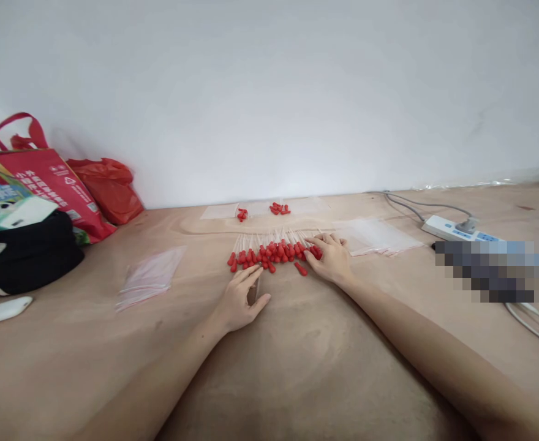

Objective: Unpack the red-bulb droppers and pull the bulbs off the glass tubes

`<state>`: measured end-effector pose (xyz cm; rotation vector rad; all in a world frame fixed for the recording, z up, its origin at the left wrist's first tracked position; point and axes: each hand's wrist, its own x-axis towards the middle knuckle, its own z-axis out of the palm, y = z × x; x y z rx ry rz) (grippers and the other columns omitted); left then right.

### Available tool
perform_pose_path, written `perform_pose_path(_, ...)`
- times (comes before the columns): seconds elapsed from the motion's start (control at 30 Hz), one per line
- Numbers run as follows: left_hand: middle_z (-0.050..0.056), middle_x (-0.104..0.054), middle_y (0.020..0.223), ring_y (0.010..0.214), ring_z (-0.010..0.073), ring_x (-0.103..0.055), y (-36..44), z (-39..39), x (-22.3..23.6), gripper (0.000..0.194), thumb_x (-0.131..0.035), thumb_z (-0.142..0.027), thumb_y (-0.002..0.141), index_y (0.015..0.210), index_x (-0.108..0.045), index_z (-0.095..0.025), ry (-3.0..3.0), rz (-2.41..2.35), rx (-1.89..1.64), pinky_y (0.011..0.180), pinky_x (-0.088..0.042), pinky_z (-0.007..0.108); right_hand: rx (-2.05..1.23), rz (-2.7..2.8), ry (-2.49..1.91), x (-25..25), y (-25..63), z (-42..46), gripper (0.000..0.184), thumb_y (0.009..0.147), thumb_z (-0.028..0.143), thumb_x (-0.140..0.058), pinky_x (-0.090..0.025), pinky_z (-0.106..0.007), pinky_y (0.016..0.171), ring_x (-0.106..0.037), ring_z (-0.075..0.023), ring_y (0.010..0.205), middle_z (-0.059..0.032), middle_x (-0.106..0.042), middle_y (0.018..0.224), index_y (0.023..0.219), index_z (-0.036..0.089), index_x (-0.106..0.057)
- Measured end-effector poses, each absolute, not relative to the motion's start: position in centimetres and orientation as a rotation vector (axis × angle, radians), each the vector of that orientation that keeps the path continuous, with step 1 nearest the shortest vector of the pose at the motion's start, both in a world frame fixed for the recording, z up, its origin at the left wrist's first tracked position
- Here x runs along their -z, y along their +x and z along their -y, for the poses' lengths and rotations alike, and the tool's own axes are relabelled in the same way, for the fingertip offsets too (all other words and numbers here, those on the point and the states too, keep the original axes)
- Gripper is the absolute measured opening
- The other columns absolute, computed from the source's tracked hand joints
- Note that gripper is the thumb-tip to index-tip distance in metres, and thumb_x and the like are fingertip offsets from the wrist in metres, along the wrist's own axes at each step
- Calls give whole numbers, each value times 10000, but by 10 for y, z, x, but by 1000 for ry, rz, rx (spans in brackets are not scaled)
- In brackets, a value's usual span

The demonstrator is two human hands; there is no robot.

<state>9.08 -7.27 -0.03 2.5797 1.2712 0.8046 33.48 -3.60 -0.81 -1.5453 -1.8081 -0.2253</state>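
A brown wood-grained tabletop [297,380] filled the lower frame. At far left stood one red shopping bag with white lettering [81,193] and one black fabric pouch with white stripes [35,260]. Two flat stacks of clear plastic bags lay left of centre [150,275] and right of centre [380,236]; one white power strip [441,226] sat at right. Mid-frame, a row of clear-stemmed droppers with red rubber bulbs [276,251] lay between and just above two bare hands, stems pointing up the frame, too overlapped to count. The left hand [242,300] was open, palm down, thumb spread, fingertips at the row's lower edge, holding nothing visible. The right hand [329,257] curved over the row's right end; whether it gripped any, I cannot tell. Two small piles of red bulbs lay at upper centre [280,209]. One loose red bulb [301,269] lay below the row, near the right thumb.
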Motion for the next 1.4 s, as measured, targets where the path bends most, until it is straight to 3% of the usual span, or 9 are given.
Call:
perform_pose_path(0.13, 144, -482, 1199, 811, 167, -599, 85, 74, 2, 537, -527, -335, 749, 1237, -394, -156, 2339, -1256, -819, 747, -513, 349, 207, 1909, -1538, 6, 330, 32, 231, 737, 287, -507, -223, -364, 764, -492, -197, 854, -15, -650, 883, 929, 272, -634)
perform_pose_path(0.33, 109, -560, 989, 771, 157, -592, 80, 73, 3, 480, -502, -256, 713, 1175, -454, -134, 2122, -1321, -865, 704, -509, 321, 281, 1984, -1443, 9, 328, 30, 214, 775, 233, -467, -189, -407, 838, -503, -189, 852, 2, -671, 825, 893, 274, -640)
perform_pose_path(0.57, 86, -573, 981, 835, 163, -551, 79, 69, 2, 358, -408, -187, 731, 1072, -511, -147, 1997, -1458, -978, 715, -475, 304, 337, 1653, -1273, 4, 330, 47, 224, 806, 215, -459, -243, -386, 853, -530, -165, 820, -10, -667, 863, 954, 249, -623)
perform_pose_path(0.67, 79, -581, 974, 832, 171, -537, 79, 71, 0, 318, -433, -214, 756, 1060, -506, -155, 2131, -1535, -1122, 700, -458, 302, 204, 1653, -1145, 2, 332, 71, 213, 804, 212, -468, -313, -357, 801, -540, -154, 796, -10, -665, 870, 954, 249, -614)
perform_pose_path(0.87, 84, -581, 1078, 1005, 227, -494, 92, 89, -9, 379, -526, -328, 779, 1135, -501, -202, 2880, -1358, -1322, 877, -315, 383, -169, 1894, -876, 7, 323, 109, 239, 810, 172, -452, -378, -341, 795, -547, -148, 861, 10, -665, 909, 970, 272, -599)
perform_pose_path(1.0, -16, -664, 779, 798, 159, -566, 104, 98, -8, 185, -486, -266, 828, 979, -592, -270, 3105, -1197, -1150, 894, -233, 394, -285, 1999, -824, 5, 316, 110, 238, 830, 190, -425, -373, -337, 824, -533, -140, 916, 17, -664, 925, 963, 277, -603)
perform_pose_path(1.1, -41, -645, 664, 673, 127, -556, 108, 98, -7, 164, -463, -218, 840, 849, -621, -261, 3086, -1203, -1065, 872, -235, 390, -210, 2095, -931, 2, 314, 109, 211, 822, 274, -462, -342, -348, 825, -523, -152, 927, 9, -658, 937, 976, 275, -607)
perform_pose_path(1.2, -44, -645, 665, 673, 128, -552, 108, 95, -7, 158, -471, -219, 832, 846, -620, -268, 3063, -1162, -1037, 873, -232, 395, 14, 2157, -1021, 3, 311, 107, 244, 775, 395, -534, -303, -346, 792, -523, -156, 865, -3, -655, 903, 971, 279, -621)
perform_pose_path(1.4, -42, -638, 622, 648, 129, -537, 105, 98, -9, 185, -445, -226, 837, 771, -616, -255, 3094, -1158, -943, 845, -246, 390, 249, 2168, -996, 9, 304, 106, 178, 809, 343, -504, -243, -338, 753, -478, -130, 717, 5, -618, 674, 842, 256, -656)
